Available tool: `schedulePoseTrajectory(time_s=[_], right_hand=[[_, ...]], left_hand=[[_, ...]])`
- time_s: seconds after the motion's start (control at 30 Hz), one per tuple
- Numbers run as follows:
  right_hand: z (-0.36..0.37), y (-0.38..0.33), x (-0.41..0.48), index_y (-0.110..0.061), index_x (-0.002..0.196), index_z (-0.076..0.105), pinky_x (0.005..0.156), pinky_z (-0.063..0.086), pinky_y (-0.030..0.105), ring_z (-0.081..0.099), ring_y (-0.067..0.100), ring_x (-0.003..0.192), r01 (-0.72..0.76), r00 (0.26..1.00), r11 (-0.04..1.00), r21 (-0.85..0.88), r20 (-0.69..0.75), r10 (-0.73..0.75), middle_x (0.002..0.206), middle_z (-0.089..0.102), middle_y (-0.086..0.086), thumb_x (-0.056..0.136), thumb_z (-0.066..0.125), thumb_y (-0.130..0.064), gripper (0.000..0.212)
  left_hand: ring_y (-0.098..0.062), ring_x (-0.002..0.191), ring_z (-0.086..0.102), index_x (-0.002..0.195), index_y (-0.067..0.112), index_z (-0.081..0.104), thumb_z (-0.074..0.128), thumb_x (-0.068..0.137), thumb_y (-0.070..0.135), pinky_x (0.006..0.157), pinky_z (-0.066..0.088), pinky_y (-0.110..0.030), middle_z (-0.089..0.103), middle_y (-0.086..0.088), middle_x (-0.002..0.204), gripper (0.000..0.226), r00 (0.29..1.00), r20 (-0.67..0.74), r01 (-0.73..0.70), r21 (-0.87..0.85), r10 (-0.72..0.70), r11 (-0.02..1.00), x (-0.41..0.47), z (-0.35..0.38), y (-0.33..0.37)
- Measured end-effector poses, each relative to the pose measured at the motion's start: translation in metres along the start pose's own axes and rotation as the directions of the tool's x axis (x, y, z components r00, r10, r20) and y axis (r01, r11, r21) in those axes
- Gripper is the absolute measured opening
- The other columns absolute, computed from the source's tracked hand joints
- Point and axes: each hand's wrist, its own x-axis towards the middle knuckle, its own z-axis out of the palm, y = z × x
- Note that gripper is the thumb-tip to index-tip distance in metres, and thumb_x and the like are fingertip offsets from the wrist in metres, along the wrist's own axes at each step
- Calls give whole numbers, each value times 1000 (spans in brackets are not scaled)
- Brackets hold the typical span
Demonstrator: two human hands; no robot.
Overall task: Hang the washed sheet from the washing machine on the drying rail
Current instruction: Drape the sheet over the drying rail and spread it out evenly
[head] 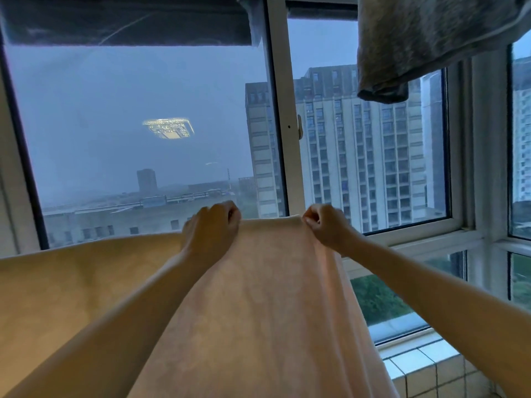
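- Fingers [233, 215] of your left hand [214, 225] curl tight over the top edge of the sheet [258, 305]; your right hand [326, 225] pinches that edge close by, fingers folded in
- your sheet, pale pink, hangs from both fists down toward you and spreads off to your left, before the window [283, 110]
- a grey cloth [416, 44] hangs at upper right, well apart from your hands
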Motion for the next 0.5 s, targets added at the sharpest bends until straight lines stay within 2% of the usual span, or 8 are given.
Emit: schedulePoseTrajectory(time_s=[0.07,0.17,0.23,0.3,0.37,0.43,0.5], right_hand=[[9,6,-9,-4,99,64,55,42,9,53,4,66,4,1000,1000,-1,14,-4,83,62,3,95,50,-8,15],[11,7,-12,-4,97,63,48,41,9,54,3,61,-31,999,997,66,-11,32,73,58,-3,96,47,-7,16],[7,2,-12,-4,94,63,50,46,12,58,9,59,-18,1000,995,98,-21,20,69,58,-1,95,47,-7,16],[4,-6,-14,-6,91,64,58,54,24,63,18,64,26,998,991,129,-54,-19,74,64,2,96,45,-9,19],[4,-15,-17,-7,99,62,65,56,31,65,19,70,69,993,987,145,-106,-54,82,64,3,97,42,-11,20],[7,-26,-21,-10,107,55,64,52,26,61,13,74,111,982,981,160,-169,-83,90,59,1,97,43,-13,16],[11,-37,-29,-9,111,48,63,41,12,53,2,74,183,960,975,128,-238,-149,94,52,-1,95,46,-13,16]], left_hand=[[-20,70,58,80,22,61,46,92,30,60,35,-29,64,4,73,21,999,-20,-38,-16,38,999,-4,-4,-4],[-12,71,59,80,26,60,51,90,37,60,41,-28,62,11,71,17,995,16,-96,-78,97,992,-7,-10,-11],[-4,72,60,79,31,59,57,86,39,65,47,-28,62,16,72,11,993,25,-110,-162,116,981,-10,-12,-18],[-1,72,60,77,30,59,63,83,36,68,53,-31,62,16,73,9,989,-25,-145,-230,143,962,-12,-14,-25],[-1,71,59,76,27,61,68,82,30,67,53,-26,60,16,74,10,980,-70,-197,-258,185,946,-17,-15,-28],[-1,72,58,77,24,63,72,80,26,66,49,-15,58,16,77,10,967,-91,-253,-262,237,931,-20,-17,-28],[-1,74,58,79,24,65,74,79,24,66,44,-8,58,16,80,9,956,-103,-291,-260,274,920,-24,-19,-30]])
